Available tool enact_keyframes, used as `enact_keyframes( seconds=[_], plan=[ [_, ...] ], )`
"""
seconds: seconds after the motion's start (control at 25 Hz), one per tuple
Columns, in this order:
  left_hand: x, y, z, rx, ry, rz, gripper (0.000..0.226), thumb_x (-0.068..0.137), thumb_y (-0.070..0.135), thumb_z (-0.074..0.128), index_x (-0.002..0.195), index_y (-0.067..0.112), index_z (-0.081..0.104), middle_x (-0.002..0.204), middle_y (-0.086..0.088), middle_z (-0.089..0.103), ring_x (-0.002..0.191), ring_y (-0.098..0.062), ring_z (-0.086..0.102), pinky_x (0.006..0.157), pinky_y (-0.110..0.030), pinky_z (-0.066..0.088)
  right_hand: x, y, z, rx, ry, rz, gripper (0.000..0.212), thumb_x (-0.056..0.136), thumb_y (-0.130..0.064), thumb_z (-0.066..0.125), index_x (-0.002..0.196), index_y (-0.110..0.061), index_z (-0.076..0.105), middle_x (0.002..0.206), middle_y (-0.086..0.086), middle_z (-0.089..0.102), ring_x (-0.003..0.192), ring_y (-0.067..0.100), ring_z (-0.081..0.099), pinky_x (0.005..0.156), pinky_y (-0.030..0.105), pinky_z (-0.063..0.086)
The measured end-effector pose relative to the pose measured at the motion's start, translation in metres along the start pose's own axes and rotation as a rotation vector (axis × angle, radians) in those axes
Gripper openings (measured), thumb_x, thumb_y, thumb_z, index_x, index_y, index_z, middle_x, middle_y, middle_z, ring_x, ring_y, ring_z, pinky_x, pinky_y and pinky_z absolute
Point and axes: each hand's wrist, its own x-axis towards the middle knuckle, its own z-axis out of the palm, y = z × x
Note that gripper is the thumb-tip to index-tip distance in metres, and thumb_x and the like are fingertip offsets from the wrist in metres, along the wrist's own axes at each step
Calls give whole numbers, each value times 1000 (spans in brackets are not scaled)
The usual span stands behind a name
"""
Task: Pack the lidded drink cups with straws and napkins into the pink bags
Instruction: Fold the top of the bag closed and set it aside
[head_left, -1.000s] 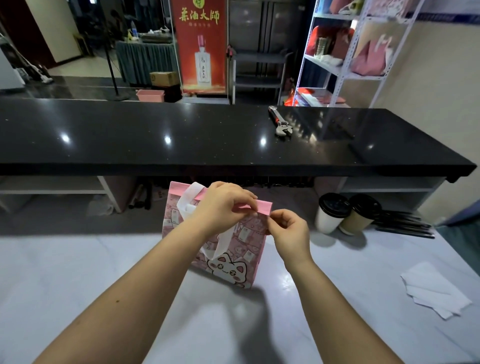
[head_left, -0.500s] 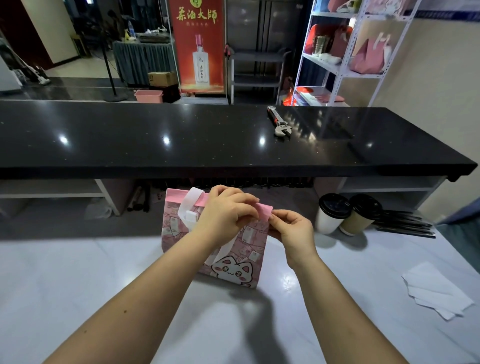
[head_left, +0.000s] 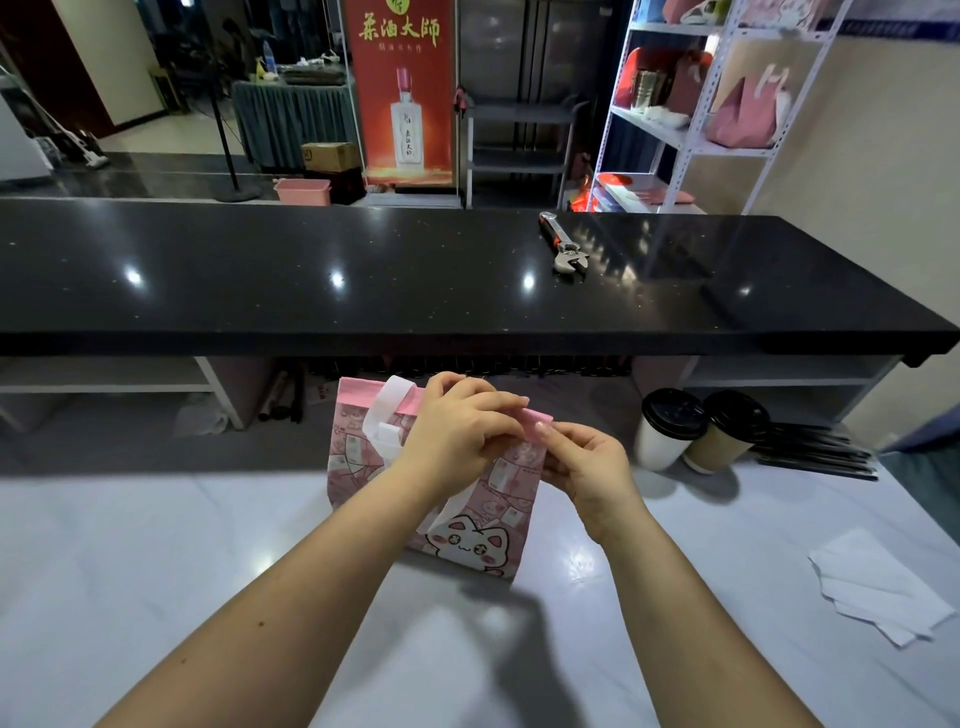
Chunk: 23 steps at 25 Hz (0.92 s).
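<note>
A pink bag (head_left: 483, 525) with a cat print and white handles stands upright on the white table (head_left: 156, 571), straight in front of me. My left hand (head_left: 462, 431) grips its pink top band from above. My right hand (head_left: 584, 462) pinches the band's right corner. To the right stand a white cup (head_left: 667, 431) and a brown cup (head_left: 727, 436), both with black lids. Dark straws (head_left: 815, 449) lie just beyond them. White napkins (head_left: 878, 587) lie at the right edge. What is inside the bag is hidden.
A black counter (head_left: 363, 280) runs across behind the table, with a wrench (head_left: 563, 249) lying on it. Behind it, a white shelf rack (head_left: 691, 140) holds more pink bags. A red banner stands behind the counter.
Both hands and the bag's top band have shifted slightly up and right in the view. My left hand's fingers now reach further over the band towards my right hand.
</note>
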Motion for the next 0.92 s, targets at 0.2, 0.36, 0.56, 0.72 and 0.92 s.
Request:
enact_keyframes(
  seconds=[0.2, 0.36, 0.56, 0.72, 0.92],
  plan=[
    [-4, -19, -33, -119, 49, -157, 18, 78, 31, 75, 96, 32, 74, 111, 15, 69, 105, -10, 62, 97, -48, 39, 11, -9, 0, -150, 157, -105, 4, 86, -6, 68, 84, -3, 67, 74, 15, 68, 69, 25, 64, 69, 40, 58],
    [-32, -48, -57, -149, 203, -412, 25, 79, 14, 75, 101, 25, 73, 103, 15, 66, 103, -11, 60, 88, -44, 51, 18, -9, -5, -183, 225, -131, 7, 89, -5, 65, 83, -8, 67, 75, 10, 68, 69, 19, 62, 64, 34, 56],
    [-70, -43, -57, -415, 420, -966, 35, 76, 22, 80, 107, 23, 65, 98, 8, 64, 90, -7, 60, 79, -24, 52, 14, -4, -7, -141, 213, -137, 7, 92, -15, 62, 91, -12, 68, 84, 8, 71, 75, 17, 65, 68, 32, 58],
    [-76, -42, -48, -742, 460, -1218, 31, 70, 29, 84, 94, 16, 68, 90, -3, 72, 81, -16, 69, 67, -30, 57, 9, -4, 7, -74, 150, -101, 16, 80, -14, 75, 94, -9, 70, 84, 6, 74, 74, 16, 70, 63, 27, 56],
    [-63, -31, -48, -913, 459, -1241, 16, 75, 22, 80, 85, 14, 71, 79, -5, 73, 66, -14, 69, 52, -24, 53, 11, -4, 24, -20, 209, -24, 26, 70, -9, 82, 94, -9, 71, 85, 8, 75, 77, 21, 73, 66, 33, 58]
  ],
)
